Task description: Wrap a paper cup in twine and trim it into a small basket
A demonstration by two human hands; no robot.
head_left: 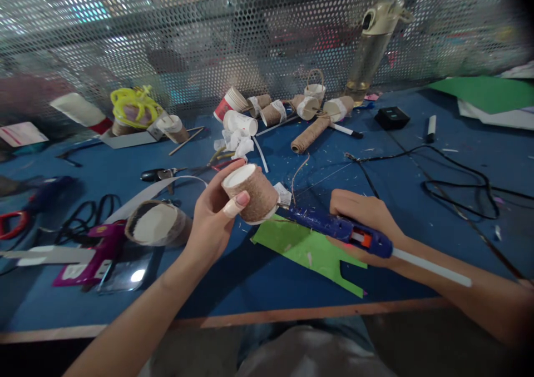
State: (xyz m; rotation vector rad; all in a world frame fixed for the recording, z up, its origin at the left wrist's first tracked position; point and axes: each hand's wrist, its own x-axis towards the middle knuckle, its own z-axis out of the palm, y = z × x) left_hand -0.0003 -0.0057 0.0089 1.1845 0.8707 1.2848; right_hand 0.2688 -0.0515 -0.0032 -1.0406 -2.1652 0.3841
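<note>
My left hand (214,216) is closed round a small paper cup (258,191) wrapped in brown twine-like material, held tilted above the table with its white end toward the upper left. In my right hand (362,216) is a dark blue glue gun (334,224), its nozzle close to the cup's lower right edge. Whether nozzle and cup touch, I cannot tell. From the gun's back end sticks out a white glue stick (434,267). Under the gun lies a cut piece of green paper (300,246). A thin strand of glue runs across the table behind the nozzle.
Several wrapped cups and a twine roll (311,134) lie at the back by a perforated metal screen (250,38). A water bottle (371,49) stands there. Left are a larger wrapped cup (156,224), a purple glue gun (89,254) and a phone (125,274). Black cord (454,185) loops at right.
</note>
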